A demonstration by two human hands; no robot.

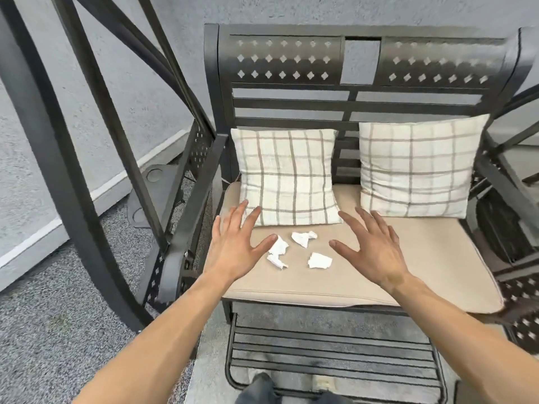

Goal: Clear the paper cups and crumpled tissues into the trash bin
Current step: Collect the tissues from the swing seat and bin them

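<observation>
Our left hand and right hand, fingers spread and holding nothing, hover over three crumpled tissues on the seat cushion; no cups or bin in view.

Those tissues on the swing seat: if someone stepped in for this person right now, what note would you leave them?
Left hand: open, fingers spread, holding nothing, thumb tip beside the left tissue.
Right hand: open, empty, over the seat cushion.
Three crumpled tissues lie on the cushion between the hands: left, middle tissue and right tissue, in front of the left pillow.
Done: nothing picked up.
Left: gather all three and bin them. No cups or trash bin in view.
</observation>
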